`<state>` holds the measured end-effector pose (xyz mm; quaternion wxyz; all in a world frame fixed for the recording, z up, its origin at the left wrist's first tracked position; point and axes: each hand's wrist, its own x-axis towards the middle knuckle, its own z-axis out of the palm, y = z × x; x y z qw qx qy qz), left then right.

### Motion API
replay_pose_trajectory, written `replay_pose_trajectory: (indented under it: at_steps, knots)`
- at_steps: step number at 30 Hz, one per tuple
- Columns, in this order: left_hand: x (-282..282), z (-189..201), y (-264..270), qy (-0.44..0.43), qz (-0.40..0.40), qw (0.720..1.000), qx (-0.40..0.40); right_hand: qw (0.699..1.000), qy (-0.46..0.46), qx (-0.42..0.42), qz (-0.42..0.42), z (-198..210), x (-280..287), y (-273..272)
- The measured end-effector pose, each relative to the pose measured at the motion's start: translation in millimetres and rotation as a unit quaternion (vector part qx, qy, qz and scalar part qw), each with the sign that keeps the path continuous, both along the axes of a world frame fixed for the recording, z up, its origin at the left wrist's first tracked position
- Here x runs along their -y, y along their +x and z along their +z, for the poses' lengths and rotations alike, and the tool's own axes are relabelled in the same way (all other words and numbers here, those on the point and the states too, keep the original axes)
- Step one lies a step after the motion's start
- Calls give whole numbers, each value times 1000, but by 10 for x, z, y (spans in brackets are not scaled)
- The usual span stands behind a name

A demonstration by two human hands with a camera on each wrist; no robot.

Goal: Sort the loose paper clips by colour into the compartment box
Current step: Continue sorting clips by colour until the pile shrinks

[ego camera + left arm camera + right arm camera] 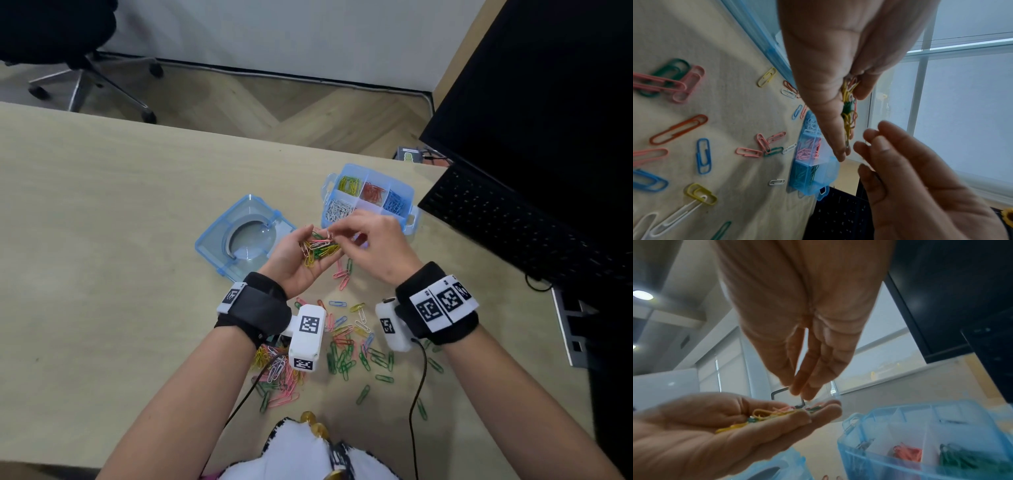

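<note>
My left hand [301, 260] is held palm up above the desk, cupped round a bunch of mixed paper clips [318, 247], yellow, green and pink. My right hand [371, 240] reaches into that bunch from the right. Its thumb and fingertips [797, 391] pinch a pale clip [329, 235] at the top of the pile. Just behind the hands stands the blue compartment box [409, 222], open. It holds yellow [349, 185], red [373, 193], blue [395, 202] and white [339, 209] clips in separate cells. Pink clips [807, 154] and green clips [953, 456] fill its near cells.
The box's lid [219, 240] lies to the left of the hands. Several loose clips [346, 337] of all colours are scattered on the desk between my wrists. A black keyboard [513, 226] and a monitor [548, 102] stand at the right. An office chair [51, 37] is beyond the desk.
</note>
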<state>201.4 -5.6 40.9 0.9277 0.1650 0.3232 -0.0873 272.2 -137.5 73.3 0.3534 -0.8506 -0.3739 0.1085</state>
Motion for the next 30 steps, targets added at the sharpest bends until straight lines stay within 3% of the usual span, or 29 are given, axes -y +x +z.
replay_pose_trajectory:
  at_steps: [3, 6, 9, 13, 15, 17, 20, 22, 25, 28, 30]
  knots:
    - [-13, 22, -24, 9, -30, 999, 5, 996, -51, 10, 73, -27, 33, -15]
    - [-1, 58, -49, 12, -46, 999, 17, 994, -64, 12, 88, -76, 25, 9]
    - [1, 54, -42, 15, -45, 999, 7, 997, -19, 20, 78, -102, 1, 25]
    - [-11, 47, -28, 10, -40, 999, -12, 990, 36, 94, 98, -180, 3, 5]
    - [-11, 63, -27, -6, -36, 999, -11, 991, 49, 82, 93, -190, 21, 3]
    - [-10, 73, -23, -18, -30, 999, -5, 997, 56, 12, 45, -178, 43, 5]
    - [-14, 58, -14, -32, -19, 999, -6, 984, 58, -170, -9, -122, 75, 8]
    - [-21, 31, -7, -26, -10, 999, -15, 946, 67, -317, -20, -62, 85, 11]
    - [-33, 17, -4, -5, -17, 1000, -26, 865, 118, -483, -62, 28, 93, 7]
    - [-37, 25, -3, 4, -14, 999, -30, 794, 179, -575, -90, 101, 103, 22]
    - [-36, 26, 0, 1, -8, 1000, -28, 781, 191, -584, -111, 116, 105, 49]
